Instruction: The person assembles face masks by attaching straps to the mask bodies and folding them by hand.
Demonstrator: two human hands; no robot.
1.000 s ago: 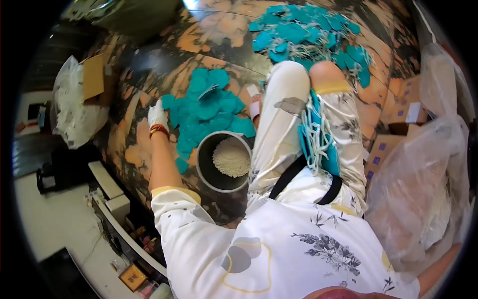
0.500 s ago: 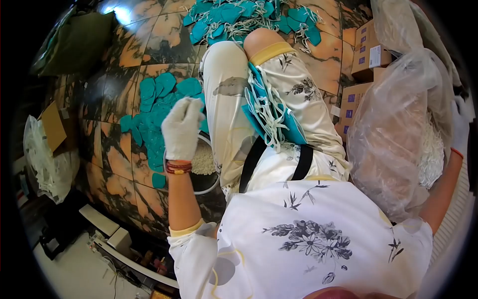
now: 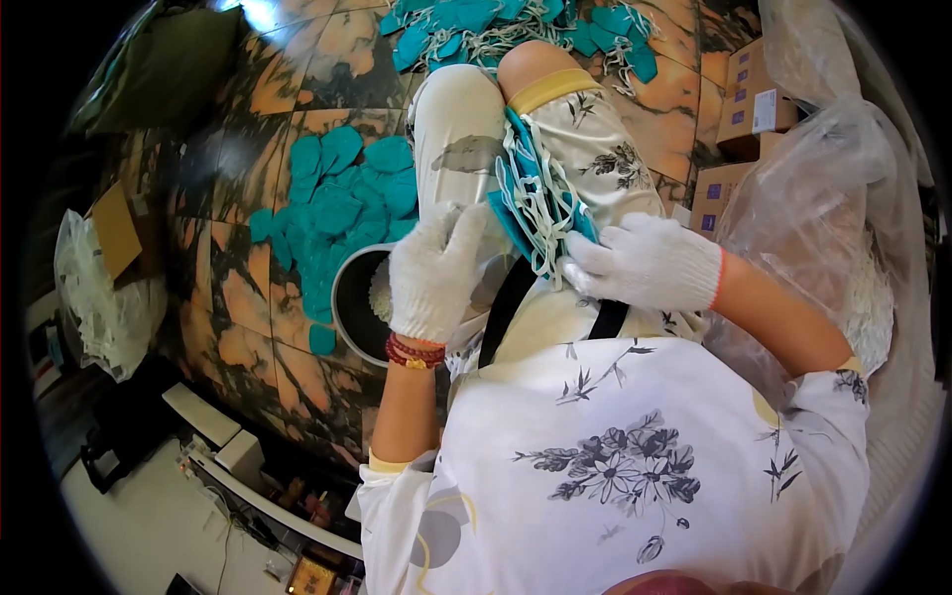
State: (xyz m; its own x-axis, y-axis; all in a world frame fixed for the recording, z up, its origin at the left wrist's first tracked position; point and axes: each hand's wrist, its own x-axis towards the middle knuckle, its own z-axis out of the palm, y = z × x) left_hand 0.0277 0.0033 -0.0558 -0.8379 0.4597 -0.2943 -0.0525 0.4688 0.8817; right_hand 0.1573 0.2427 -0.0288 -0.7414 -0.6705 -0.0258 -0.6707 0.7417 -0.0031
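Across my lap lies a bundle of flat teal pieces with looped white cords (image 3: 540, 213). My left hand (image 3: 436, 273), in a white knit glove, is closed over my thigh, left of the bundle. Anything in its fingers is too small to make out. My gloved right hand (image 3: 640, 260) is at the bundle's lower right edge, its fingers curled and touching it; what they pinch is hidden. Beside my left thigh stands a round bowl (image 3: 347, 307) with small white bits (image 3: 381, 293) in it, partly covered by my left hand.
Loose teal pieces (image 3: 337, 208) lie on the marble floor to the left. A corded teal pile (image 3: 476, 25) sits beyond my knees. At right are cardboard boxes (image 3: 749, 99) and a clear plastic bag (image 3: 793, 198) with white strands (image 3: 873, 317). Dark green cloth (image 3: 159, 69) lies far left.
My right hand has come from beside the plastic bag to the bundle on my lap. My left hand has moved right, from over the bowl to over my thigh.
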